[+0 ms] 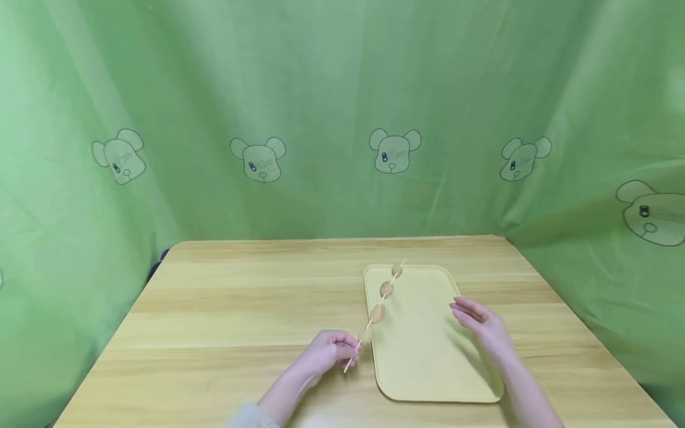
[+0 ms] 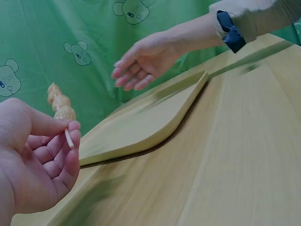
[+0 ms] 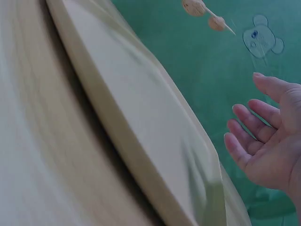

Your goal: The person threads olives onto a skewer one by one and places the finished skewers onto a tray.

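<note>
My left hand (image 1: 333, 349) pinches a skewer (image 1: 377, 313) near its lower end, between thumb and fingers. Several brown, rough-surfaced round pieces are threaded on the thin stick, which slants up and away over the left edge of a pale yellow tray (image 1: 423, 356). In the left wrist view the stick's bare end (image 2: 69, 139) pokes out below the thumb. My right hand (image 1: 484, 330) hovers over the tray's right side, holding nothing, its fingers loosely bent. From the right wrist, only the skewer's far pieces (image 3: 194, 6) and tip show.
The tray lies on a light wood-grain table (image 1: 225, 297), right of centre. Green curtains (image 1: 321, 71) with bear-head drawings hang behind the table and at both sides. A dark band (image 2: 230, 32) circles the right wrist.
</note>
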`<state>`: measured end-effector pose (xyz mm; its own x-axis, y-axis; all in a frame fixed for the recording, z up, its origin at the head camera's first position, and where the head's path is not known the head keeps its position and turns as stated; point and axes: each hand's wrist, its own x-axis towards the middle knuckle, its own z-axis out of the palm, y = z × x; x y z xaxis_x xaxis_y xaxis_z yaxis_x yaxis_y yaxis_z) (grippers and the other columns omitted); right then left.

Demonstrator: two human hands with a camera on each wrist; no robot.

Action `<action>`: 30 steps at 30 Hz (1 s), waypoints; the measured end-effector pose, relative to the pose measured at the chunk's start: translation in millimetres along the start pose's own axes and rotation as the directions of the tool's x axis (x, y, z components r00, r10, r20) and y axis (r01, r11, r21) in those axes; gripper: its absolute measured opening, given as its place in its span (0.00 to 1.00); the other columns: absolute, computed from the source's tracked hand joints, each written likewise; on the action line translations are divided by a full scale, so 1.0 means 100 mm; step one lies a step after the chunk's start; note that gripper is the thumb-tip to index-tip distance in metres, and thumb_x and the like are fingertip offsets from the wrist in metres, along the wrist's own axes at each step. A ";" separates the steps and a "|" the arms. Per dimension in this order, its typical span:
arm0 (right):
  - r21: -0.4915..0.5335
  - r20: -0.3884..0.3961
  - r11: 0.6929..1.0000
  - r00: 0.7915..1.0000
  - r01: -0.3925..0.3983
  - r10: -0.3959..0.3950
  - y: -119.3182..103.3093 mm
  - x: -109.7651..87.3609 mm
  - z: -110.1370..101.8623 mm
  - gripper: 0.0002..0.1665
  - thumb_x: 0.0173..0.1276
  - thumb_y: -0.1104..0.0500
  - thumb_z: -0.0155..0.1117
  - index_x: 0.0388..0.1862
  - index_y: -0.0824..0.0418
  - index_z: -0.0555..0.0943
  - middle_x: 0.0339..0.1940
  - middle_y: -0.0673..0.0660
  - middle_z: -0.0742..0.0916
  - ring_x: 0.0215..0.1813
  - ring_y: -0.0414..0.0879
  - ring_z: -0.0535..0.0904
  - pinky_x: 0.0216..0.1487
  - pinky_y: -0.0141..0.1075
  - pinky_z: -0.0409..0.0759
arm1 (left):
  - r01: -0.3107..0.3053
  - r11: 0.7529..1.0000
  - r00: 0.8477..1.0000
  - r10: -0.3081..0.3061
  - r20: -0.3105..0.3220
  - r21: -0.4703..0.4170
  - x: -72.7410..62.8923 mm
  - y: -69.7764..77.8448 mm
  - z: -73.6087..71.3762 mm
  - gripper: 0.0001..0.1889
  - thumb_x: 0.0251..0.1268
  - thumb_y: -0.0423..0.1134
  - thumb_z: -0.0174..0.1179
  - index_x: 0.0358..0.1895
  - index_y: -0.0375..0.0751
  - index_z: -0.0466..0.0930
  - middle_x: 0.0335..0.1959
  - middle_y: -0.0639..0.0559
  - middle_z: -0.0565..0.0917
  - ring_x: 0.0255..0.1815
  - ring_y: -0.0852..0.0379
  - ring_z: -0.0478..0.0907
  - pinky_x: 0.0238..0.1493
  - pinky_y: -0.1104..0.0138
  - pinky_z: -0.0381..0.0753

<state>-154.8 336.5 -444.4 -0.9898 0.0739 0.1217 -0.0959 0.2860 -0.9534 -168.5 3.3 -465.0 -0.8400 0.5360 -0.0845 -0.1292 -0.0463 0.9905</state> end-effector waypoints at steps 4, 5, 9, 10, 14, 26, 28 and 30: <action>-0.193 -0.003 0.979 0.998 -0.066 0.066 0.08 -0.11 -0.16 0.35 0.70 0.52 0.54 0.67 0.71 0.59 0.62 0.63 0.74 0.56 0.36 0.72 0.52 0.26 0.68 | -0.001 1.000 0.999 -0.001 -0.043 -0.030 0.07 -0.01 0.04 0.12 0.54 0.26 0.55 0.39 0.18 0.74 0.28 0.41 0.81 0.25 0.58 0.76 0.30 0.69 0.76; -0.231 0.000 0.970 0.997 -0.078 0.080 0.10 -0.14 -0.20 0.35 0.70 0.51 0.53 0.67 0.71 0.59 0.64 0.66 0.71 0.59 0.41 0.70 0.53 0.27 0.68 | 0.000 0.999 0.999 -0.002 -0.051 -0.038 0.09 -0.01 0.05 0.12 0.54 0.27 0.56 0.40 0.19 0.74 0.29 0.40 0.81 0.26 0.58 0.76 0.31 0.69 0.76; -0.303 0.035 0.950 0.995 -0.076 0.091 0.17 -0.25 -0.30 0.36 0.71 0.51 0.53 0.68 0.72 0.57 0.66 0.71 0.65 0.63 0.47 0.65 0.54 0.25 0.66 | -0.005 0.998 0.997 0.000 -0.080 -0.063 0.17 0.00 0.13 0.12 0.54 0.26 0.56 0.39 0.20 0.75 0.30 0.38 0.82 0.26 0.58 0.77 0.30 0.69 0.77; -0.300 0.048 0.952 0.995 -0.068 0.086 0.19 -0.28 -0.32 0.36 0.71 0.52 0.53 0.68 0.73 0.56 0.66 0.72 0.65 0.62 0.41 0.66 0.53 0.23 0.66 | -0.006 0.997 0.996 -0.001 -0.088 -0.072 0.19 0.01 0.15 0.12 0.53 0.26 0.57 0.39 0.20 0.75 0.31 0.37 0.82 0.25 0.58 0.77 0.29 0.70 0.77; -0.229 0.115 0.973 0.992 -0.021 0.048 0.26 -0.39 -0.38 0.37 0.70 0.58 0.54 0.68 0.75 0.52 0.66 0.75 0.62 0.53 0.17 0.61 0.48 0.15 0.62 | -0.009 0.994 0.993 -0.004 -0.121 -0.110 0.26 0.03 0.26 0.10 0.52 0.25 0.57 0.38 0.21 0.77 0.31 0.36 0.82 0.24 0.59 0.77 0.28 0.71 0.77; -0.180 0.185 0.980 0.982 0.079 -0.045 0.39 -0.62 -0.43 0.37 0.66 0.68 0.55 0.67 0.80 0.49 0.65 0.49 0.67 0.55 0.19 0.62 0.49 0.17 0.64 | -0.016 0.985 0.975 -0.023 -0.220 -0.174 0.44 -0.02 0.62 0.08 0.52 0.22 0.58 0.37 0.21 0.78 0.28 0.37 0.82 0.22 0.61 0.76 0.25 0.74 0.76; -0.180 0.190 0.981 0.981 0.070 -0.035 0.39 -0.64 -0.42 0.37 0.66 0.68 0.55 0.67 0.80 0.49 0.67 0.56 0.66 0.55 0.19 0.61 0.49 0.17 0.64 | -0.017 0.986 0.973 -0.022 -0.230 -0.166 0.47 -0.02 0.67 0.08 0.52 0.22 0.58 0.36 0.22 0.78 0.27 0.40 0.83 0.22 0.62 0.76 0.25 0.73 0.77; -0.175 0.209 0.982 0.977 0.073 -0.035 0.38 -0.65 -0.42 0.37 0.66 0.68 0.55 0.67 0.81 0.48 0.67 0.71 0.62 0.55 0.18 0.60 0.50 0.17 0.63 | -0.016 0.988 0.971 -0.021 -0.238 -0.152 0.51 -0.03 0.72 0.07 0.51 0.22 0.58 0.35 0.24 0.79 0.25 0.44 0.83 0.22 0.62 0.76 0.26 0.73 0.77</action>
<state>-90.1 382.8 -476.8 -0.9859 -0.1380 0.0948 -0.1480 0.4536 -0.8788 -172.5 91.6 -464.1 -0.9384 0.3208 -0.1284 -0.1943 -0.1827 0.9638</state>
